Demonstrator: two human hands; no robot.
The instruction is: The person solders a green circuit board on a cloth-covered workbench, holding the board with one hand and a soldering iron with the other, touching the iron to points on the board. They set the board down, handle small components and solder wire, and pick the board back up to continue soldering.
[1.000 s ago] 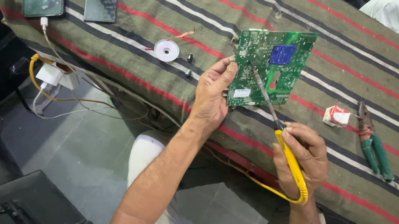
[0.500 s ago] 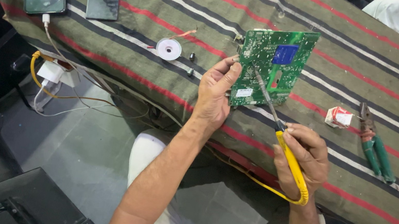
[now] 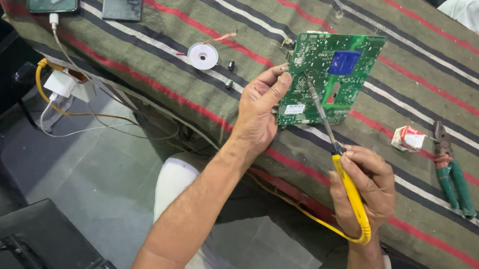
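Head view, left hand [image 3: 258,115] pinching circuit board [image 3: 330,78] edge, right hand [image 3: 363,186] gripping soldering iron [image 3: 345,180].

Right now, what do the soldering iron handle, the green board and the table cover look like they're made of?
Soldering iron handle: likely plastic, smooth yellow with a slight sheen; shaft looks like metal. Circuit board: rigid green laminate, probably fibreglass, glossy, with pale printed markings. Table cover: woven cloth, matte, olive with red and white stripes, draping over the edge.

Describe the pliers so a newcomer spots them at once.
Start at the striped cloth covering the table, then go right past the green circuit board and the small red-white packet. The pliers lie beyond it, the only tool with green handles.
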